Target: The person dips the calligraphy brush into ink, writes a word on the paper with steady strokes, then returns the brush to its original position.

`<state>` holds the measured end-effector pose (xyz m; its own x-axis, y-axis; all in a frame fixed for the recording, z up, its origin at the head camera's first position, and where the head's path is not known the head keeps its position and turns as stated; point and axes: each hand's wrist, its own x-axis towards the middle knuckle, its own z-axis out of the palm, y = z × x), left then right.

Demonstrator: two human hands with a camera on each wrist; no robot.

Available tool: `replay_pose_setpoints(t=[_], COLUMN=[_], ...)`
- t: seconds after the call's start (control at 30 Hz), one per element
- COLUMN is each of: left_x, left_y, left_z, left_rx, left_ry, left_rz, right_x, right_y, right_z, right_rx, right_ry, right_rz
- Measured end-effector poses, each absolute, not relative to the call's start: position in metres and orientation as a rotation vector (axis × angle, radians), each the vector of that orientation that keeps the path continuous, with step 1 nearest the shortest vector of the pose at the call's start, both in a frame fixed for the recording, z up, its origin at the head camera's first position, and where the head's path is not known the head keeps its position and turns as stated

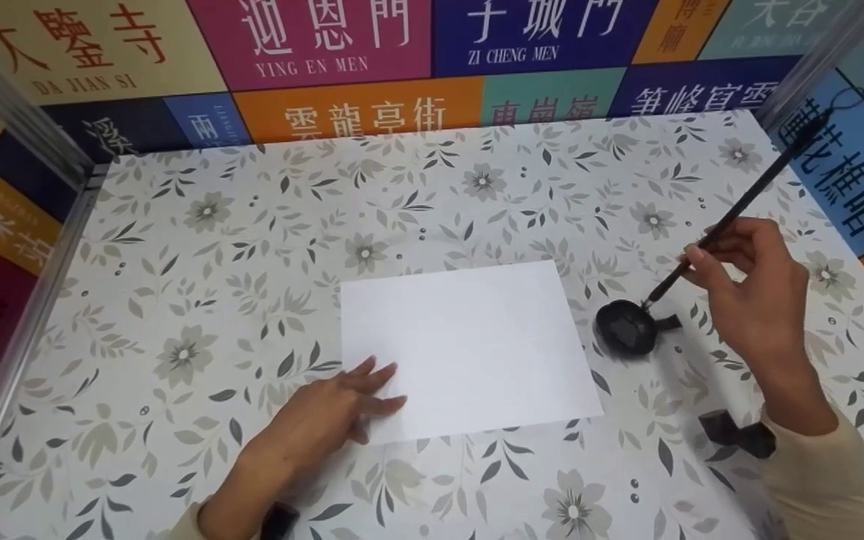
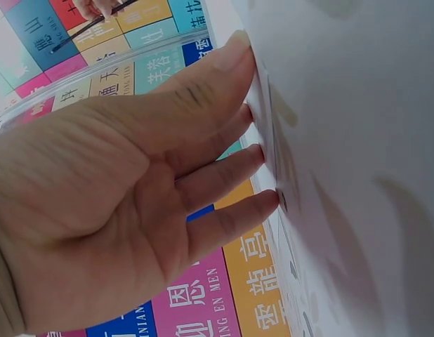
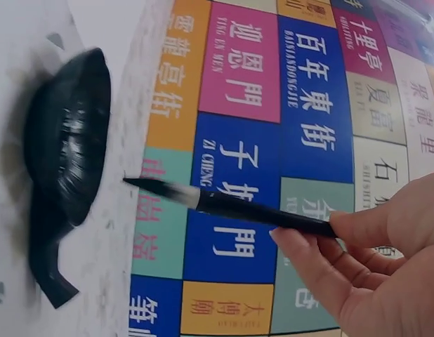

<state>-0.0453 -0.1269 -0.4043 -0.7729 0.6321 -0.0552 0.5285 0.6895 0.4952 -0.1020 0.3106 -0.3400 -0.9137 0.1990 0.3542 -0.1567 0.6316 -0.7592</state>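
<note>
I see right hand [image 1: 760, 300] pinching brush [image 1: 753, 191], axis sloping from far-right table [image 1: 304, 195] corner down to black dish [image 1: 623, 330]; left hand [image 1: 327, 412], fingers spread, on paper [image 1: 469, 345].

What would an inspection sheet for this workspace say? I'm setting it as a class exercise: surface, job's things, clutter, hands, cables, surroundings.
Surface: table with a pale leaf-and-flower pattern.
Job's things: white sheet lying flat, no marks visible; brush with a dark tip, held apart from the black dish, which has a short handle and stands right of the sheet; its contents are hard to tell.
Clutter: nothing seen.
Left hand: fingers rest on the sheet's near left part.
Right hand: pinches the brush by its handle.
Cables: nothing seen.
Surroundings: coloured panels with large characters.
</note>
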Motion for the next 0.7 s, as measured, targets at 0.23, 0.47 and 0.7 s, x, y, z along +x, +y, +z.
replay_pose_setpoints(t=[0.23, 0.47, 0.7], left_x=[-0.045, -0.046, -0.045], left_y=[-0.126, -0.126, -0.126], left_z=[-0.404, -0.405, -0.404], left_rx=[0.936, 0.943, 0.920], left_ry=[2.683, 2.696, 2.684], left_rz=[0.703, 0.666, 0.680], right_x=[-0.105, -0.106, -0.108], right_y=[0.304, 0.300, 0.298], right_z=[-0.355, -0.360, -0.365], right_rx=[0.135, 0.158, 0.164], right_ry=[-2.426, -2.457, -2.507], right_rz=[1.184, 1.118, 1.051])
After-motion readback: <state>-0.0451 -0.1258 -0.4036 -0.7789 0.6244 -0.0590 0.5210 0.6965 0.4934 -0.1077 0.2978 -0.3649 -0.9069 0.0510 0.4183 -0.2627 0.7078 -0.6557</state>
